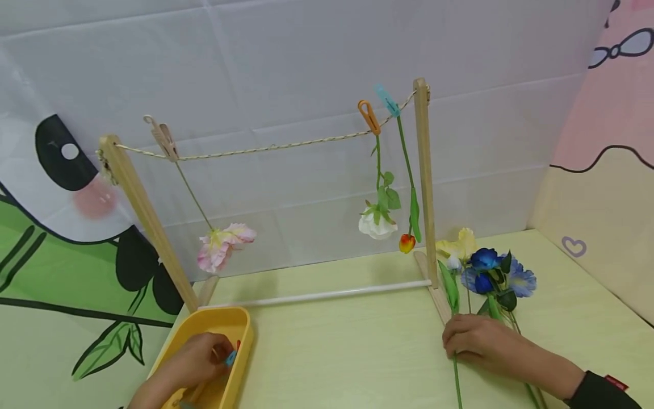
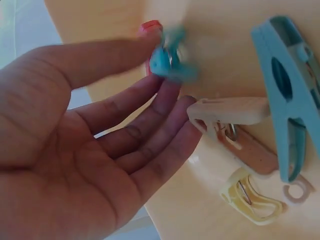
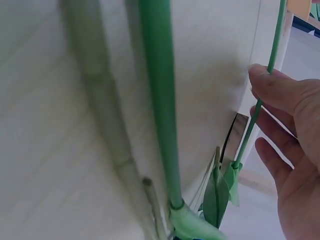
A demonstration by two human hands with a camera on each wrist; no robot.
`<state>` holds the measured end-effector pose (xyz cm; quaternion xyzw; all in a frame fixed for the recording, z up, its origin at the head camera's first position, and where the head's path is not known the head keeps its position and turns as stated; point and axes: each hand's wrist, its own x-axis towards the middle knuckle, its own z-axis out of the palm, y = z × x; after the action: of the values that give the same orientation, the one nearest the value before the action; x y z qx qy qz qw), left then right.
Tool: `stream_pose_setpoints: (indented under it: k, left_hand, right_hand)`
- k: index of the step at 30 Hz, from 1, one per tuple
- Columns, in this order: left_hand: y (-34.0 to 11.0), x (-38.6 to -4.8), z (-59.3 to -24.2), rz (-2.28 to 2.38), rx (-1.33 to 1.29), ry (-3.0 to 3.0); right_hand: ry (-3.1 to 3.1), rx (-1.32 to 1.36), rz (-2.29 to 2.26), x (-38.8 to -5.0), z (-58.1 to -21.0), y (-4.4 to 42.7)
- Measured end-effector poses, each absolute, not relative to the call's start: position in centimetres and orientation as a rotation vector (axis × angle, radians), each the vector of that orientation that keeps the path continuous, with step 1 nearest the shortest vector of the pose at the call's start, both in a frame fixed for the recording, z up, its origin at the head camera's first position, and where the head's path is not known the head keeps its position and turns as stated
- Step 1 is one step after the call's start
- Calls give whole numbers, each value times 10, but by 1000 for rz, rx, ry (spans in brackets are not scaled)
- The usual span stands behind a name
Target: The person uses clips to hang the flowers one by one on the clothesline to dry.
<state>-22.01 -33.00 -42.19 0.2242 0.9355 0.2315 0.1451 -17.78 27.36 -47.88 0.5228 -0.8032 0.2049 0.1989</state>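
Over the yellow tray (image 1: 247, 341), my left hand (image 1: 196, 360) pinches a small blue clothespin (image 2: 172, 67) between thumb and fingertips. A red clothespin (image 2: 151, 27) shows just behind it. In the left wrist view a beige clothespin (image 2: 230, 112), a larger teal clothespin (image 2: 282, 90) and a pale yellow clip (image 2: 250, 197) lie in the tray beside my fingers. At the right, my right hand (image 1: 482, 343) pinches the green stem (image 1: 457, 383) of a white tulip (image 1: 453, 263) between thumb and fingers. Blue flowers (image 1: 486, 259) and a yellow flower (image 1: 462, 245) lie beyond it.
A rope (image 1: 276, 147) spans two wooden posts (image 1: 425, 187). From it hang a pink flower (image 1: 222, 244) on a beige peg, a white rose (image 1: 378, 222) on an orange peg and a red-yellow tulip (image 1: 407, 243) on a blue peg. A white rod (image 1: 327, 295) joins the bases.
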Motion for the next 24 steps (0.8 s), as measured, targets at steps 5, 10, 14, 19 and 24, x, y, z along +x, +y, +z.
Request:
stream_pose_setpoints:
  k: [5,10,14,19,24]
  left_hand:
    - [-332,-217,-423,642,664,2710]
    - [-331,-218,-422,661,643,2677]
    - [-330,-220,-422,645,639,2686]
    - [-330,-225,-424,585,677,2763]
    - [-332,-228,-426,562,625,2762]
  right_hand:
    - [-2294,1454,586,-176,-479,267]
    - [-2306,1462,619,-175,-478,262]
    - [-2281,1486,626,-175,-476,256]
    - [-2231,1517,637,-176,-477,247]
    - [-2213,1551,641,-176,-479,239]
